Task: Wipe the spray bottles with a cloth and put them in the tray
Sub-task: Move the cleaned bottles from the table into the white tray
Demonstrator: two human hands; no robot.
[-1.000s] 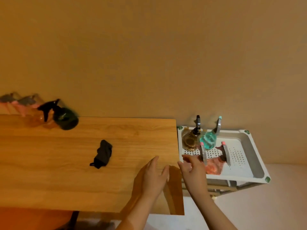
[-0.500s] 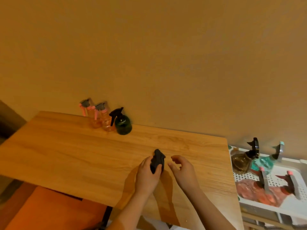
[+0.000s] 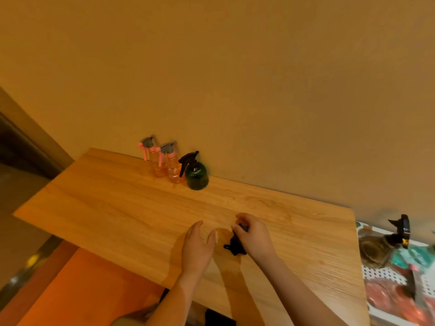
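Observation:
My right hand (image 3: 253,234) grips a small black cloth (image 3: 235,244) just above the wooden table (image 3: 122,208). My left hand (image 3: 197,245) hovers beside it with relaxed fingers, holding nothing. Three spray bottles stand at the table's far edge by the wall: two pink ones (image 3: 153,158) (image 3: 173,165) and a dark green one with a black trigger (image 3: 196,174). At the right, a white perforated tray (image 3: 376,274) holds a brown bottle (image 3: 374,250), a teal one (image 3: 407,257) and red ones (image 3: 388,295).
An orange seat (image 3: 77,288) sits below the table's near edge on the left. The plain wall rises right behind the bottles. The tray stands on a rack just off the table's right end.
The view swung left from the tray toward the table. My left hand reached the cloth, then my right hand took it; the left hand let go.

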